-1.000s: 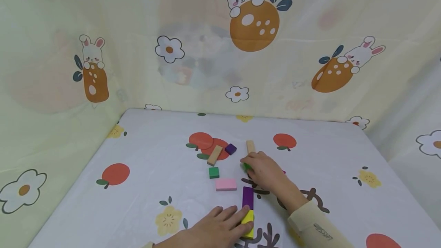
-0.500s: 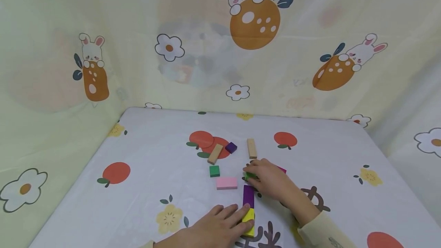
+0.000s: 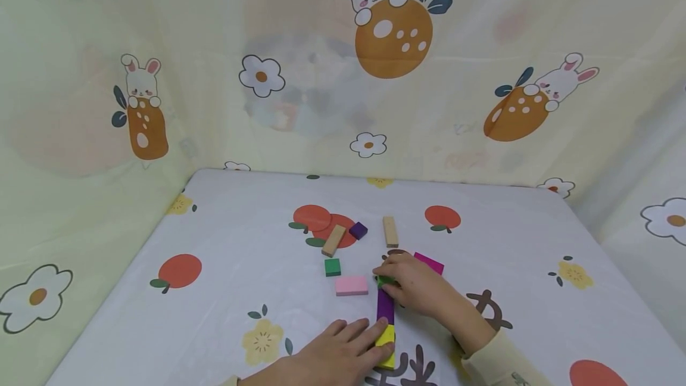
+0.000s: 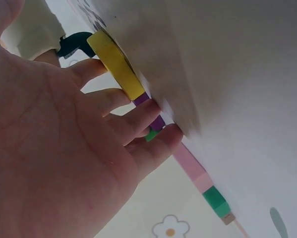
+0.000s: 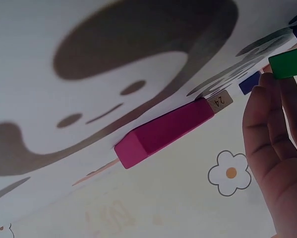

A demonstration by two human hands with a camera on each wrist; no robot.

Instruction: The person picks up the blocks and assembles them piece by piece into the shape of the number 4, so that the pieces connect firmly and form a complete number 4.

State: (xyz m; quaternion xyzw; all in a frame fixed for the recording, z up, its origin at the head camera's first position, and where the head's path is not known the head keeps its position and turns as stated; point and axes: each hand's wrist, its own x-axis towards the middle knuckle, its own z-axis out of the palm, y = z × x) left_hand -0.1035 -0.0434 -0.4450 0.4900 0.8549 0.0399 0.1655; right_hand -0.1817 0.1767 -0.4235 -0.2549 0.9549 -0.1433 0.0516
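In the head view, a yellow block [image 3: 387, 357] and a purple block [image 3: 385, 308] lie end to end in a line running away from me. My left hand [image 3: 340, 350] rests its extended fingertips on the yellow block's left side; the left wrist view shows the same straight fingers [image 4: 138, 121] along the row. At the far end of the purple block, my right hand [image 3: 415, 285] pinches a green block [image 5: 288, 63] between thumb and fingers, partly covering it from above. Left of that hand lie a pink block [image 3: 351, 286] and a small green block [image 3: 332, 267].
Farther back are two wooden blocks, one on the left [image 3: 333, 241] and one on the right [image 3: 390, 232], with a small dark purple block [image 3: 358, 230] between them. A magenta block [image 3: 429, 263] lies just behind my right hand. Patterned cloth [image 3: 321, 112] hangs behind the table.
My right hand has drawn the green block toward me to the purple block's far end, uncovering the right wooden block and more of the magenta one. My left hand has stayed in place.
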